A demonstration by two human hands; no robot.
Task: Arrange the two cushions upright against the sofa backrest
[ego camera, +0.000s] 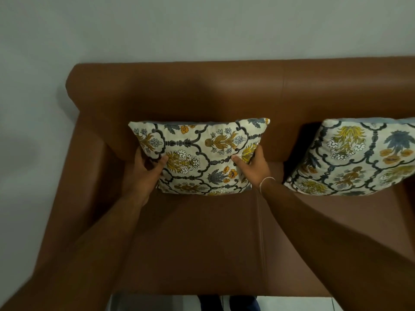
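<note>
A cream cushion (202,153) with yellow, orange and grey floral print stands upright on the brown leather sofa seat, its top edge leaning on the backrest (224,95). My left hand (146,169) grips its left edge, thumb on the front face. My right hand (253,167) grips its right edge the same way; a thin white band circles that wrist. A second cushion (352,158) of the same print leans against the backrest to the right, cut off by the frame edge, with no hand on it.
The sofa's left armrest (89,153) rises just left of the held cushion. A pale wall (202,28) stands behind the sofa. The seat (202,243) stretches toward me, with a seam down its middle. Tiled floor (292,304) and my legs show below the front edge.
</note>
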